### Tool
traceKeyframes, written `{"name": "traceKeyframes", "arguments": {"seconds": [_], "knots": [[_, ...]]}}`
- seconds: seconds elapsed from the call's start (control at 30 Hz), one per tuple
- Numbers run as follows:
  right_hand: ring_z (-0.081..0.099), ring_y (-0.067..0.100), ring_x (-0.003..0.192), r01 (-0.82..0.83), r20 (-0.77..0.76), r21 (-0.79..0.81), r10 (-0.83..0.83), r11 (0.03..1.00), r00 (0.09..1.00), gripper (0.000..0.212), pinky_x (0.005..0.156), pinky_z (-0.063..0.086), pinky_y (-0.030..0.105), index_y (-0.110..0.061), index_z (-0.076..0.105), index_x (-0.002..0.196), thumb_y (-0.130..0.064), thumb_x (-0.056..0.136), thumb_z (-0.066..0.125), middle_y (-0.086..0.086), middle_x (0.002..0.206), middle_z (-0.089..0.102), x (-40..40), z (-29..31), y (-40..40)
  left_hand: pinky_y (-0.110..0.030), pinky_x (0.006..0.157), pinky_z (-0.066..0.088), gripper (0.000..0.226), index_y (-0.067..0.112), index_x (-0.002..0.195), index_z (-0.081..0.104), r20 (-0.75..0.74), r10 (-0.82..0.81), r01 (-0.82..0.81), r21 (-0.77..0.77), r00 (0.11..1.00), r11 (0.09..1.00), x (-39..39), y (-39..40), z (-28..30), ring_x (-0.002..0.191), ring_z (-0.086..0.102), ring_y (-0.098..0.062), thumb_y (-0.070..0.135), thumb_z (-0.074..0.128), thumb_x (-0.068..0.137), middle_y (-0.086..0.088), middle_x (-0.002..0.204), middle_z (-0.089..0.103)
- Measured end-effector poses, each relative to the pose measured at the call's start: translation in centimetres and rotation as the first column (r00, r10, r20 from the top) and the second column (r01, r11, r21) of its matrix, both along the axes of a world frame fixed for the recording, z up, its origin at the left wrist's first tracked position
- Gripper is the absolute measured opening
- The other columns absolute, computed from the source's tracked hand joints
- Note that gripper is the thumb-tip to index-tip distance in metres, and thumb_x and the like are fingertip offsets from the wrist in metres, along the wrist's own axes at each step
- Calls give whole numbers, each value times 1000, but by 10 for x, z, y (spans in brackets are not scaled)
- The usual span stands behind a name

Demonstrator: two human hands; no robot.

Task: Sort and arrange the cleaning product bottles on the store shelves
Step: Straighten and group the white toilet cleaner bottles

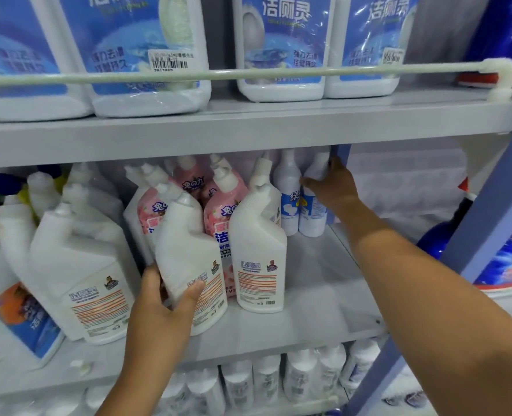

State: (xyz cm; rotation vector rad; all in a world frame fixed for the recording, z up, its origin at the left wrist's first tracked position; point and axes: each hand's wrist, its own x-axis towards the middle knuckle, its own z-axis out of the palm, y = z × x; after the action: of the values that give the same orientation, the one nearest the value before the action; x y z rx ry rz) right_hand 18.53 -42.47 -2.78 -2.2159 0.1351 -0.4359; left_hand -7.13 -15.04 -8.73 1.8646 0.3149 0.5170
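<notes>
Head view: the left hand (161, 298) grips a white angled-neck bottle (188, 265) at the front of the middle shelf (323, 289), thumb across its label and fingers curled behind its left side. The bottle leans, and its long axis runs from its base at about 5 o'clock up to the cap at about 11 o'clock. Its upright twin (259, 250) stands just beside it at 3 o'clock, so I judge the coming move is to stand the bottle straight. The right hand (332, 187) is far back, at about 1 o'clock from the leaning bottle, with fingers curled round a slim blue-label bottle (313, 205). The left hand is the nearer one.
</notes>
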Motion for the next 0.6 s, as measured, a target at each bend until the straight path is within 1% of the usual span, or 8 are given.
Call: {"name": "traceKeyframes", "arguments": {"seconds": [0.1,0.2,0.27,0.33,0.43,0.5,0.57,0.6], "knots": [[63,31,109,80,82,29,-82,996,993,60,80,45,33,-11,51,126,-39,79,78,10,118,56,-41,6,1,-38,96,54,37,36,115,57,73,70,-72,20,995,997,-13,-3,-6,103,66,-3,35,79,85,15,113,66],[61,27,93,157,194,-36,-147,987,970,57,76,47,35,-19,58,119,-51,76,79,2,109,50,-107,13,-1,-28,98,48,42,29,120,57,314,114,-172,162,942,972,-38,-19,-6,108,62,-17,43,78,86,10,121,55],[61,21,89,88,250,-14,-82,996,965,52,77,52,36,-25,63,115,-52,75,81,0,107,53,-159,22,0,-22,98,46,44,31,119,57,350,13,-86,192,937,978,-50,-36,2,111,62,-15,46,72,81,15,124,56],[61,11,85,-17,242,-22,22,1000,970,47,74,53,33,-31,65,108,-55,72,81,-4,103,57,-207,32,3,-18,100,46,50,41,121,57,246,-175,145,138,953,980,-53,-54,10,120,62,-8,54,71,75,20,130,61],[58,0,86,-165,147,-43,169,985,975,43,69,48,24,-41,62,97,-65,65,79,-16,97,59,-262,40,20,-25,104,46,81,49,137,50,28,-433,430,73,901,900,-49,-79,19,130,54,2,65,77,64,26,138,58],[55,-5,91,-230,93,-32,232,973,968,46,70,46,20,-46,58,95,-69,60,77,-19,97,57,-287,37,36,-23,95,53,74,57,126,53,-14,-492,492,72,870,868,-48,-90,23,118,61,6,63,82,59,30,126,64],[55,-4,95,-301,40,-16,302,953,953,54,73,48,18,-47,59,100,-74,56,75,-20,101,58,-299,35,47,-11,76,54,60,56,107,59,17,-438,438,37,899,898,-52,-92,25,96,67,10,42,91,58,34,105,69],[58,-2,95,-358,12,38,358,933,934,58,75,51,19,-45,63,103,-77,55,73,-19,101,61,-298,36,49,-8,71,52,61,52,105,61,22,-403,403,15,915,915,-55,-90,22,90,68,10,30,93,58,34,100,70]]}}
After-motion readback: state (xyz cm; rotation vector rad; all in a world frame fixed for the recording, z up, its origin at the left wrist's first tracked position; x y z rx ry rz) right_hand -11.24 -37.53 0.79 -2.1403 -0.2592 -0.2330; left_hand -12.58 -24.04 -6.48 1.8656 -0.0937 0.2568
